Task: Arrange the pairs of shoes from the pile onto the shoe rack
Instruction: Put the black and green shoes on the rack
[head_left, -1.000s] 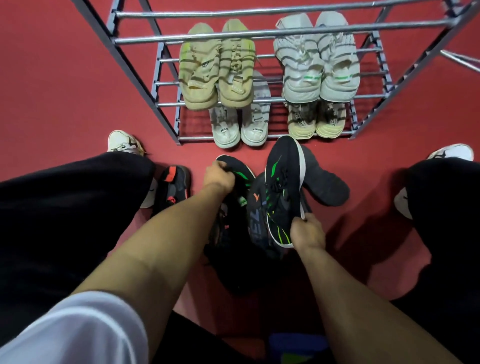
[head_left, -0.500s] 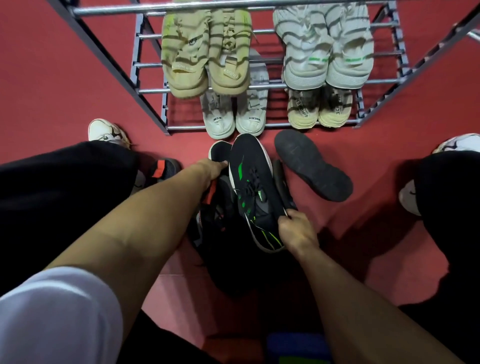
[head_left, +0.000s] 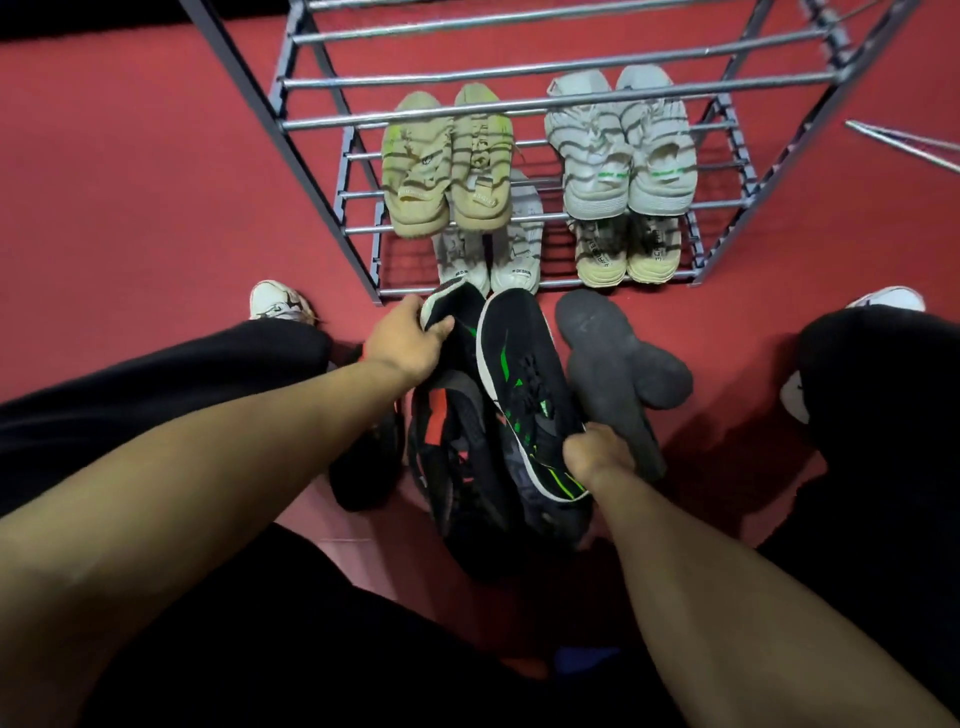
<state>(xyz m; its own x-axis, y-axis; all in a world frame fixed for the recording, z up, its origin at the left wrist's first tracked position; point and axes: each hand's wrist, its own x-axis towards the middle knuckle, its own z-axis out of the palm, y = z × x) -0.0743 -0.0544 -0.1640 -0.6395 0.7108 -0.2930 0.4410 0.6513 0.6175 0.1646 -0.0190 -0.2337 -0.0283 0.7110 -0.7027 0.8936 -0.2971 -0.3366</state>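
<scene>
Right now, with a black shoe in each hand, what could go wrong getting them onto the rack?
1. The left hand pinches only the edge of its black shoe; it could slip out on the lift.
2. The right hand holds the green-striped shoe by the heel, toe out; the toe may knock the white pair on the rack's bottom shelf.
3. Both visible shelves already hold two pairs, so room looks tight.

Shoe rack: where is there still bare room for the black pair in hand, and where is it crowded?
The shoe rack's upper bars above the beige pair and grey pair lie bare. The two lower tiers each hold two pairs across. Left hand and right hand each hold a black green-striped shoe over the crowded pile.
</scene>
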